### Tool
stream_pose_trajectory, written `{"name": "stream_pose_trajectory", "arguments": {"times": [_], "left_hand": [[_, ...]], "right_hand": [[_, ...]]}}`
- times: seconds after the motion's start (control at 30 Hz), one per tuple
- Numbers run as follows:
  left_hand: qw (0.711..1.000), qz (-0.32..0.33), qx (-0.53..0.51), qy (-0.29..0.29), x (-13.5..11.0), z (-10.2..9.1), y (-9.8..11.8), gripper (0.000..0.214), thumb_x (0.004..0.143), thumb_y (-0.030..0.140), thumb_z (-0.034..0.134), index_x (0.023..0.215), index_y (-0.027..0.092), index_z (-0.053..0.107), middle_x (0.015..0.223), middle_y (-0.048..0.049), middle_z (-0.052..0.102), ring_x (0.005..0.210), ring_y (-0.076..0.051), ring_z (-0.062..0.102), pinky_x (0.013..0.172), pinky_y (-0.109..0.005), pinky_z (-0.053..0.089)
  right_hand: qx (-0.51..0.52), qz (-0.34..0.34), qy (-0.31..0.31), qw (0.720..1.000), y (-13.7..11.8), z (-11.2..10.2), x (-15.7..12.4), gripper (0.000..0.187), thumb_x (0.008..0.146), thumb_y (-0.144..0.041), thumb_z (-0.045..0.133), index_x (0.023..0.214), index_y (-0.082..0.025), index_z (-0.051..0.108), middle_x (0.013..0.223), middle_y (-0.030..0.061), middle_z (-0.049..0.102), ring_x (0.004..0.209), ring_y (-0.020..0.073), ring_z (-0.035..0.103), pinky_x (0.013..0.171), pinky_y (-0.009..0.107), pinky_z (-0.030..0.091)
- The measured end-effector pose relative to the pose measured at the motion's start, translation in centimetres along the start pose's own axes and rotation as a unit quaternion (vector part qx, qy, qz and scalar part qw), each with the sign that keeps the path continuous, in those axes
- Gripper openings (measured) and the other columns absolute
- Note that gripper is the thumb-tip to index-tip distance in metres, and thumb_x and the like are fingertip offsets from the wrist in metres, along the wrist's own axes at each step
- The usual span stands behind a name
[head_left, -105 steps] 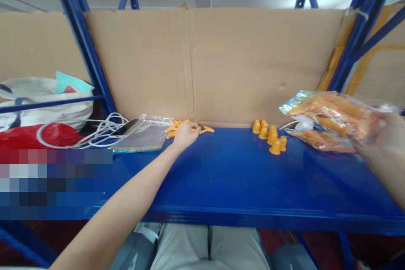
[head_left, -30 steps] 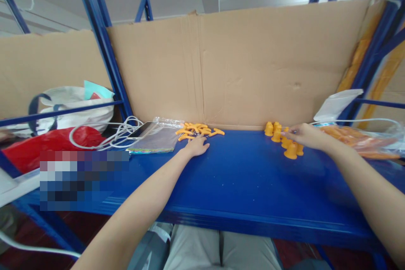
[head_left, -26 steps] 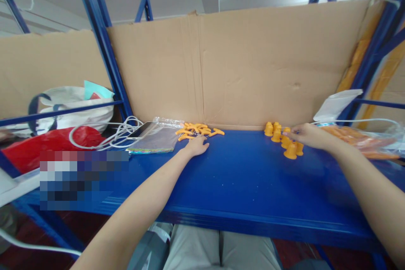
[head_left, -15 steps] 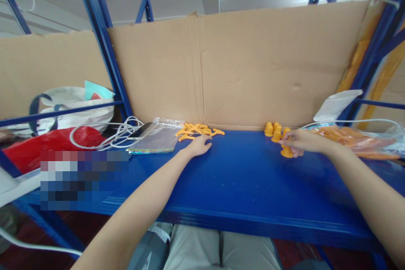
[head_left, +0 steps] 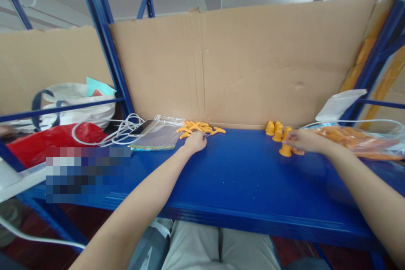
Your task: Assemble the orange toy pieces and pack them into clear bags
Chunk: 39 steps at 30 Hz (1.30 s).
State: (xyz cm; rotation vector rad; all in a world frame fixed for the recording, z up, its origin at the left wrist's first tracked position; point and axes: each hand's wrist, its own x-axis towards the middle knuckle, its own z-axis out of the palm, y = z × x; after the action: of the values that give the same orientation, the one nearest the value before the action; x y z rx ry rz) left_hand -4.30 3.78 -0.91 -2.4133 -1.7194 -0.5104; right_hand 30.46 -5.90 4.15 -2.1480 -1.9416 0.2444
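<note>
My left hand point(head_left: 195, 141) is at the near side of a pile of orange curved plastic pieces point(head_left: 196, 126), its fingers curled down into them. A bit of dark chain shows by the fingertips; what they grip is hidden. On the right, the fingers of my right hand point(head_left: 297, 140) are closed at an orange bell-shaped piece point(head_left: 285, 151) standing on the blue shelf point(head_left: 234, 177). Another orange piece shows partly beneath that hand. Several more orange bell-shaped pieces point(head_left: 270, 128) stand just to the left, near the cardboard.
A cardboard panel point(head_left: 253, 63) closes off the back. Clear plastic bags with orange pieces point(head_left: 357, 139) lie at the right. To the left are a flat clear bag point(head_left: 161, 135), a phone point(head_left: 144, 128), white cables point(head_left: 123, 128) and a red bag point(head_left: 57, 139). Blue posts point(head_left: 107, 42) frame the shelf.
My left hand has drawn its fingers in among the curved pieces, where it lay more spread before. My right hand has barely shifted at the bell-shaped pieces. The view has tilted slightly.
</note>
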Motion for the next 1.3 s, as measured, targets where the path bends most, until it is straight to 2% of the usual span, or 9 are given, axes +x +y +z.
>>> {"name": "stream_pose_trajectory", "arguments": {"times": [0.2, 0.4, 0.57, 0.67, 0.8, 0.93, 1.13, 1.3], "left_hand": [[0.999, 0.040, -0.019, -0.023, 0.4, 0.5, -0.4, 0.032, 0.082, 0.010, 0.049, 0.108, 0.012, 0.067, 0.118, -0.0108, 0.066, 0.113, -0.021, 0.059, 0.101, -0.029, 0.043], [0.996, 0.058, -0.073, 0.004, 0.9, 0.9, -0.5, 0.042, 0.078, 0.001, 0.043, 0.110, 0.012, 0.067, 0.117, -0.0097, 0.067, 0.113, -0.019, 0.059, 0.102, -0.029, 0.042], [0.992, 0.094, -0.090, 0.001, 1.0, 1.4, -0.4, 0.054, 0.069, -0.006, 0.042, 0.113, 0.014, 0.066, 0.119, -0.0074, 0.066, 0.114, -0.019, 0.058, 0.104, -0.030, 0.041], [0.990, 0.113, -0.079, -0.019, 0.9, 1.6, 0.0, 0.054, 0.068, -0.007, 0.044, 0.113, 0.013, 0.065, 0.120, -0.0099, 0.065, 0.114, -0.020, 0.058, 0.105, -0.031, 0.040], [0.990, 0.124, -0.035, -0.056, 0.5, 1.2, 0.9, 0.053, 0.068, -0.006, 0.045, 0.112, 0.012, 0.065, 0.119, -0.0110, 0.065, 0.114, -0.022, 0.058, 0.103, -0.031, 0.041], [0.988, 0.130, 0.020, -0.076, 0.5, 0.4, 1.8, 0.048, 0.069, -0.005, 0.044, 0.108, 0.013, 0.066, 0.115, -0.0111, 0.067, 0.112, -0.022, 0.059, 0.100, -0.032, 0.043], [0.986, 0.145, 0.033, -0.077, 0.9, 0.5, 1.9, 0.043, 0.069, -0.003, 0.045, 0.103, 0.013, 0.067, 0.112, -0.0129, 0.067, 0.109, -0.023, 0.060, 0.099, -0.033, 0.044], [0.984, 0.173, -0.043, -0.012, 1.2, 1.9, 0.8, 0.047, 0.073, -0.003, 0.039, 0.106, 0.015, 0.067, 0.113, -0.0092, 0.067, 0.110, -0.019, 0.060, 0.102, -0.033, 0.043]], "right_hand": [[0.011, -0.022, 0.017, 1.000, -1.4, 1.2, 0.2, 0.020, 0.089, -0.023, 0.050, 0.069, -0.019, 0.048, 0.054, -0.0003, 0.058, 0.040, 0.0087, 0.052, 0.041, 0.019, 0.040], [0.020, -0.050, 0.039, 0.998, -2.7, 2.3, 1.1, 0.020, 0.088, -0.028, 0.051, 0.071, -0.017, 0.054, 0.057, 0.0016, 0.061, 0.042, 0.0102, 0.053, 0.045, 0.022, 0.041], [0.003, -0.066, 0.040, 0.997, -3.6, 3.1, 2.7, 0.030, 0.089, -0.038, 0.053, 0.071, -0.015, 0.060, 0.057, 0.0041, 0.063, 0.045, 0.0120, 0.057, 0.049, 0.023, 0.042], [-0.023, -0.084, 0.045, 0.995, -4.6, 3.4, 3.9, 0.038, 0.088, -0.043, 0.054, 0.063, -0.015, 0.061, 0.056, 0.0060, 0.064, 0.049, 0.0147, 0.060, 0.054, 0.026, 0.045], [-0.054, -0.083, 0.041, 0.994, -6.6, 3.4, 4.8, 0.042, 0.088, -0.036, 0.053, 0.053, -0.016, 0.060, 0.050, 0.0060, 0.063, 0.053, 0.0174, 0.063, 0.060, 0.028, 0.047], [-0.060, -0.087, 0.046, 0.993, -8.2, 3.7, 5.3, 0.044, 0.088, -0.034, 0.052, 0.048, -0.017, 0.057, 0.050, 0.0055, 0.063, 0.050, 0.0151, 0.062, 0.057, 0.024, 0.046], [-0.010, -0.072, 0.119, 0.990, -7.4, 5.6, 6.0, 0.035, 0.088, -0.039, 0.051, 0.067, -0.015, 0.065, 0.057, 0.0058, 0.067, 0.050, 0.0154, 0.061, 0.052, 0.024, 0.043], [0.033, -0.059, 0.153, 0.986, -6.5, 7.2, 6.3, 0.029, 0.083, -0.045, 0.057, 0.077, -0.017, 0.064, 0.067, 0.0060, 0.069, 0.061, 0.0175, 0.064, 0.051, 0.023, 0.039]]}}
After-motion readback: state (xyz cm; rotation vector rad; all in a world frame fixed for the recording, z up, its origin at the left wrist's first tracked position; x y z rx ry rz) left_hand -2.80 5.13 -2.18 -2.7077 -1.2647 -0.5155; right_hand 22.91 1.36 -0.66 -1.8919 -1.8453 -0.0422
